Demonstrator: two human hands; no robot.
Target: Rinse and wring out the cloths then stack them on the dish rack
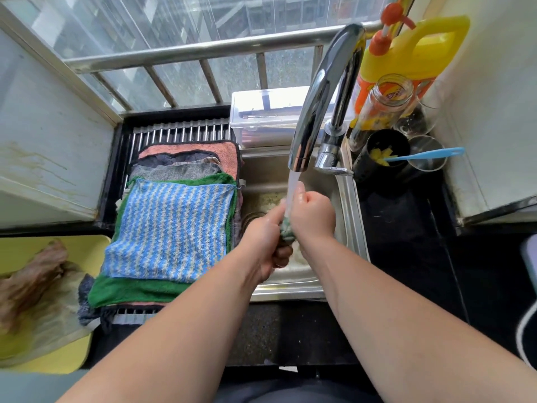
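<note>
Forearms [392, 301] fill the bottom of the shot, both reaching in over the sink's front rim. Fingers first: the left hand [266, 242] and right hand [312, 216] are each curled tight round the same cloth [286, 231]. The fists are nearly touching, so only a small teal-green wad shows between them and the rest is buried in the palms. Water [292, 190] from the tap [319, 91] runs straight down onto that gap. My guess on handling: soaked terry like this is soft, floppy, heavier than it looks and a bit slick, with nothing to break. So you'd bunch it lengthwise, one fist at each end, and twist opposite ways. It's held in the air over the middle of the sink [350, 210], not touching the basin as far as I can tell. Off the sink's left edge sits the rack [180, 130] with a pile of flat cloths, a striped cloth [168, 228] lying on top of a green cloth [136, 290].
</note>
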